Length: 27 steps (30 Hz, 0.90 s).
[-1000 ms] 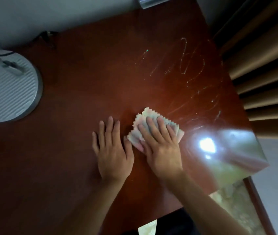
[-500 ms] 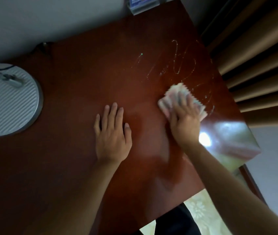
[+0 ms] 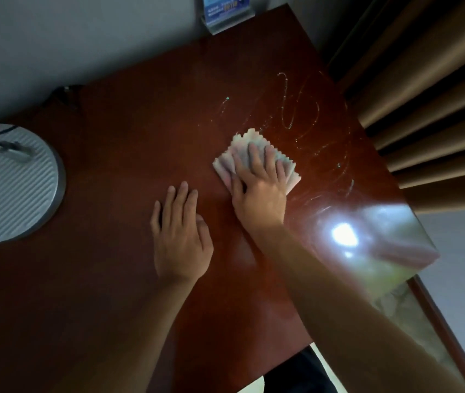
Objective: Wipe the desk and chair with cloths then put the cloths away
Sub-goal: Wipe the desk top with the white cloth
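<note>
Desk (image 3: 117,171): dark reddish-brown top, glossy, filling most of the head view; back edge against a pale wall, right edge beside brown pleated curtains (image 3: 430,109).
Cloth (image 3: 254,160): pale, folded, zigzag-cut edges; lying flat on the desk right of centre, pinned under the right hand, its far and right edges showing past the fingertips.
Right hand (image 3: 259,191): palm down on the cloth, fingers straight and slightly spread, pressing rather than gripping; thumb on the cloth's left edge; forearm running in from the lower right.
Left hand (image 3: 180,236): flat on bare wood just left of and nearer than the right hand, fingers extended and close together, holding nothing; apart from the cloth.
Streaks (image 3: 299,114): thin pale looping marks on the wood beyond and to the right of the cloth, reaching toward the curtain side.
Glare (image 3: 345,236): bright reflected patch on the desk's right near corner, just right of the right forearm.
Round base (image 3: 7,182): grey ribbed disc at the left edge of the desk, small metal fitting and dark cable at its far side.
Card stand (image 3: 225,12): blue printed card in a clear holder, upright at the desk's back edge against the wall; print too blurred to read.
</note>
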Each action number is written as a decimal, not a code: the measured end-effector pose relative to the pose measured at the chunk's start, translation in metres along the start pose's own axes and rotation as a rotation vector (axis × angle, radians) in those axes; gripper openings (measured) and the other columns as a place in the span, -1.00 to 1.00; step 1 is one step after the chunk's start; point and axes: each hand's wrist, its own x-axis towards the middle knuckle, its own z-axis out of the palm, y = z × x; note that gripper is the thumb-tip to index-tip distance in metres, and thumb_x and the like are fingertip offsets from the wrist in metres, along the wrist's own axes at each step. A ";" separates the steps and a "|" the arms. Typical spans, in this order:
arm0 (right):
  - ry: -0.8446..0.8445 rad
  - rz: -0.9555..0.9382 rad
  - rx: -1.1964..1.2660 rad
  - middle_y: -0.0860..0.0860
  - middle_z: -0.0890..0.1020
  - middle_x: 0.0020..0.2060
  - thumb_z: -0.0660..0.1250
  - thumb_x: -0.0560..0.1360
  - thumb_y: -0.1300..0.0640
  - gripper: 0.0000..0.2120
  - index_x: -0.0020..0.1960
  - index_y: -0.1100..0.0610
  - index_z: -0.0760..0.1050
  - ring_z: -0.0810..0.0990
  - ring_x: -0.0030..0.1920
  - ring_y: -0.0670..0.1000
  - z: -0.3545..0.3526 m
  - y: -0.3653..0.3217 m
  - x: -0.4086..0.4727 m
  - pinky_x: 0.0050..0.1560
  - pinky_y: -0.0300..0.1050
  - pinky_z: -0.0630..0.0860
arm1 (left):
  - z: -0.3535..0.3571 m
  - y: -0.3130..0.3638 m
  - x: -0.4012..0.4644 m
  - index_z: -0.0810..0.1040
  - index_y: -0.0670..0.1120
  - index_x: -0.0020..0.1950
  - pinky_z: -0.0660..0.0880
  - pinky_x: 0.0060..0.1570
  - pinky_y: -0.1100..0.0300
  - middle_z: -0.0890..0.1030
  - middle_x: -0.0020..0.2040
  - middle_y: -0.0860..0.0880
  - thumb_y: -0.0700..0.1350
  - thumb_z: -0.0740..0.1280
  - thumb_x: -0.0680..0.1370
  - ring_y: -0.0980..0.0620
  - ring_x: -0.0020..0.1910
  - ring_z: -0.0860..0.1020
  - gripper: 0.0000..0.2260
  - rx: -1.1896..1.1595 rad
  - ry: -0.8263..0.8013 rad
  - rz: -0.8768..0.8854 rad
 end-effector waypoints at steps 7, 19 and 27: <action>-0.067 -0.308 -0.059 0.08 0.41 0.44 0.14 0.63 0.03 -0.61 0.43 0.03 0.42 0.27 0.49 0.23 0.000 0.011 -0.039 0.50 0.22 0.11 | 0.003 -0.004 -0.001 0.40 -0.14 0.45 0.15 0.51 -0.11 0.40 0.49 -0.10 -0.09 0.09 0.60 -0.06 0.54 0.25 -0.57 0.015 0.002 0.019; -0.162 -0.431 0.001 0.08 0.41 0.44 0.15 0.56 0.09 -0.56 0.42 0.10 0.42 0.26 0.50 0.17 -0.031 0.077 -0.054 0.50 0.23 0.17 | 0.021 0.098 0.022 0.36 -0.03 0.47 0.13 0.46 -0.17 0.39 0.50 -0.03 -0.18 0.07 0.53 -0.02 0.53 0.25 -0.51 -0.083 -0.089 0.091; 0.054 -0.012 -0.110 0.11 0.36 0.47 0.20 0.61 0.18 -0.57 0.47 0.11 0.36 0.23 0.51 0.23 -0.065 0.179 0.027 0.49 0.25 0.14 | 0.036 0.119 0.025 0.35 -0.08 0.50 0.09 0.50 -0.13 0.32 0.54 -0.07 0.00 0.06 0.64 -0.07 0.56 0.20 -0.56 0.065 -0.131 0.040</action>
